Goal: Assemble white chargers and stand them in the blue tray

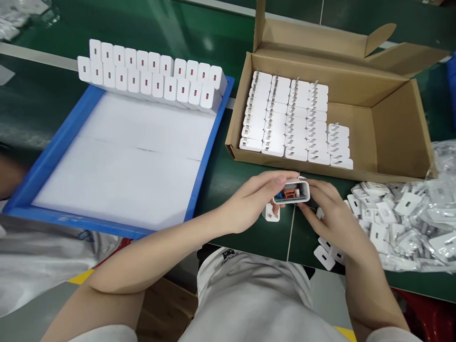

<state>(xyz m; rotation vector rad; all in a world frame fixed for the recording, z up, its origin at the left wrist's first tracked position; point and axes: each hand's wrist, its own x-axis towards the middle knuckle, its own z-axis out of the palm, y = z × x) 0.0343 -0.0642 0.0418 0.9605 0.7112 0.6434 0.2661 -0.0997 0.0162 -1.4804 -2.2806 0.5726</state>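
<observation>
My left hand [251, 197] grips a white plug charger housing [303, 191] from its left side. The housing's open end faces me, and orange, blue and white electronic parts show inside. From the right, my right hand [331, 211] closes on the same housing, its fingertips partly hidden behind it. Under my left fingers lies a white piece with two small prongs [272, 216]. Several flat white end caps with a slot [324, 258] lie on the green table below my right wrist.
On the left is a blue-rimmed tray [210, 156], with two rows of white chargers [146, 81] along its far edge. A cardboard box [401, 128] holds columns of chargers, prongs up. Bagged end caps [384, 213] lie at right. Another person's white clothing [53, 261] shows at far left.
</observation>
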